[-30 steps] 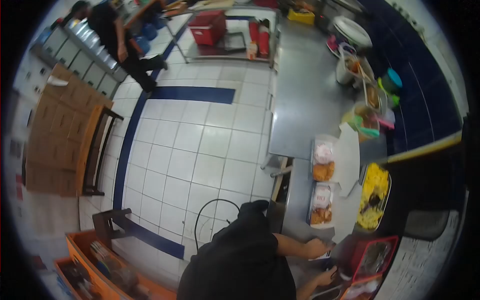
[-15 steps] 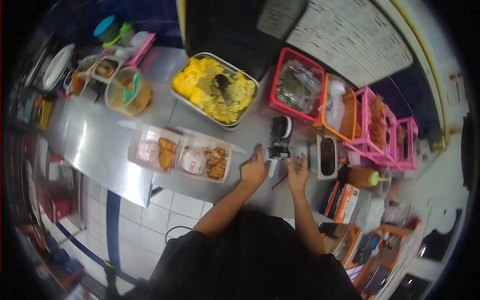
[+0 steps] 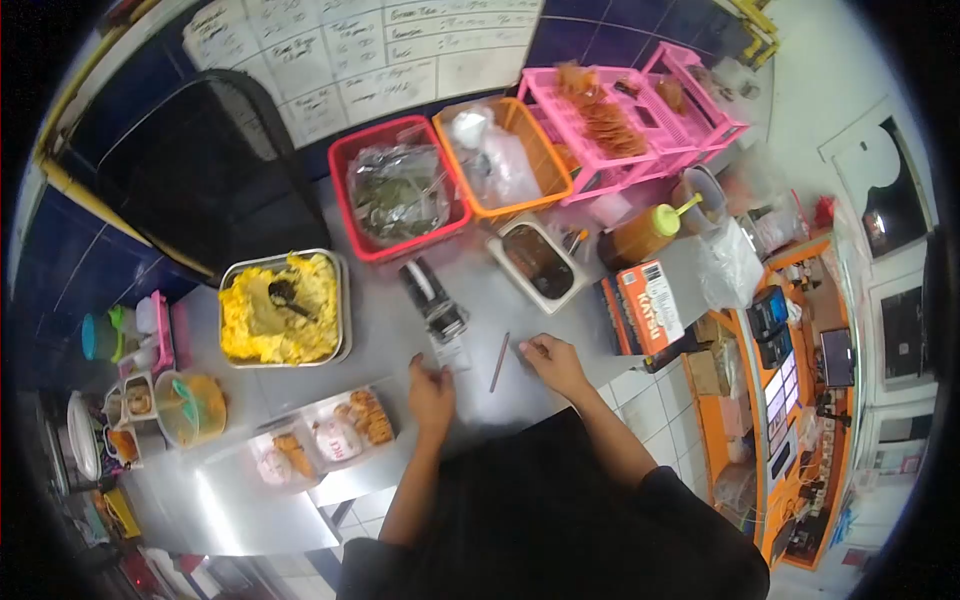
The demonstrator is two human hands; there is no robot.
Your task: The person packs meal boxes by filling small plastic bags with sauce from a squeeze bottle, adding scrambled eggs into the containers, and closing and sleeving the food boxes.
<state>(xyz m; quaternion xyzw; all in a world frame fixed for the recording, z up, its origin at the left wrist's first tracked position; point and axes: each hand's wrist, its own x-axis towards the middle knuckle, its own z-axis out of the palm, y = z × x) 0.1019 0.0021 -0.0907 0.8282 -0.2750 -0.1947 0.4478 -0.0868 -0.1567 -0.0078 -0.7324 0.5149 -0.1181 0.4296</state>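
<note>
Counter (image 3: 390, 335): black device (image 3: 432, 300) lies before the red basket (image 3: 425, 243), paper slip (image 3: 453, 354) at its near end.
Left hand (image 3: 431, 398): fingers bent beside the slip; grip cannot be told.
Right hand (image 3: 556, 364): fingers curled near the thin stick (image 3: 500, 362); whether they grasp anything, unclear.

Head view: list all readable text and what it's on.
"KATSU": orange-and-white box.
"RICE", likely but blurred: right paper-wrapped bundle.
Too blurred: whiteboard handwriting, left paper-wrapped bundle print.
Too small: white slip, tablet screen.
</note>
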